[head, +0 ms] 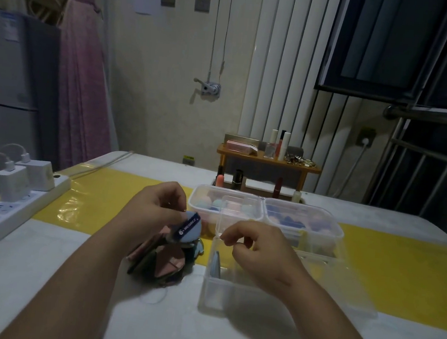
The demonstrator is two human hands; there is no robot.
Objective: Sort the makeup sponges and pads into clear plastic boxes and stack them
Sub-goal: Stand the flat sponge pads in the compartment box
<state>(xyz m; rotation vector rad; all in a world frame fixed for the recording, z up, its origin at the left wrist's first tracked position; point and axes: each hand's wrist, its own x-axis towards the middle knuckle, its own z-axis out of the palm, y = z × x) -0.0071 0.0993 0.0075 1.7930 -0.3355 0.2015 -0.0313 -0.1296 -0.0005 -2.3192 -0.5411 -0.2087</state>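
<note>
From my remote seat the only writing on the task's things is white print with a small round logo on the dark ribbon (187, 226) across the blue pad (194, 230), and I cannot read it. The sheets pinned to the wall at 12 o'clock and the fridge sticker at 9 o'clock are just as unreadable. The left hand (156, 204) holds that round, soft-looking pad at the centre of my view, with its fingers curled round the pad's upper edge, ribbon side towards me. Just below it, at 6 o'clock from the pad, a loose pile of pads (164, 262) in pink and dark tones lies on the table (67, 304). The right hand (253, 247) has its thumb and forefinger pinched together on clear plastic at the far left corner of the open box (232, 293); I cannot tell whether that is the wall or the lid. One blue pad stands on edge inside that box against its left wall. At 12 o'clock from the right hand two closed boxes sit side by side, touching: the left box (201, 191) shows pastel sponges, the right box (332, 220) blue and pink ones. A power strip (8, 211) with white chargers lies at 9 o'clock.
</note>
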